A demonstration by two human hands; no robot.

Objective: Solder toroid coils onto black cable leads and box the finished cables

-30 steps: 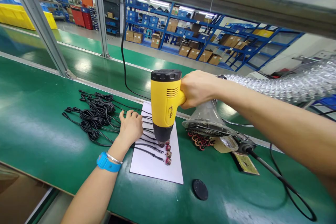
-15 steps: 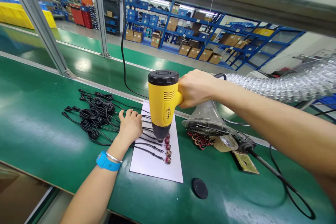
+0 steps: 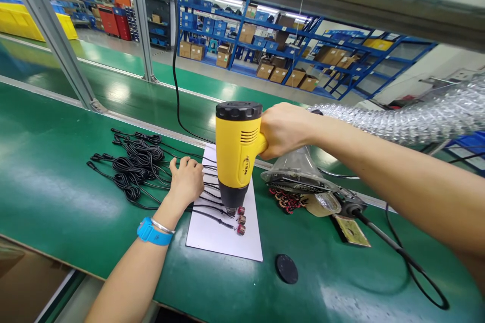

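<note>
My right hand [image 3: 284, 128] grips the handle of a yellow heat gun [image 3: 238, 154], nozzle pointing down just above small red-brown wire ends [image 3: 240, 220] on a white sheet of paper [image 3: 223, 236]. My left hand [image 3: 186, 181] lies flat, fingers spread, pressing several thin black wires [image 3: 212, 209] onto the sheet's left edge. A blue watch is on that wrist. Coiled black cables [image 3: 136, 169] trail off to the left of the hand.
A clear extraction hood [image 3: 299, 174] on a silver flexible duct [image 3: 397, 121] sits right of the gun, with red-brown parts [image 3: 288, 201] beneath it. A black round disc [image 3: 286, 268], a black cord [image 3: 409, 262] and a green conveyor belt [image 3: 56, 161] surround the sheet.
The heat gun shifted slightly along the row of wire ends, back toward me after moving away. My left hand stays pressed on the wires.
</note>
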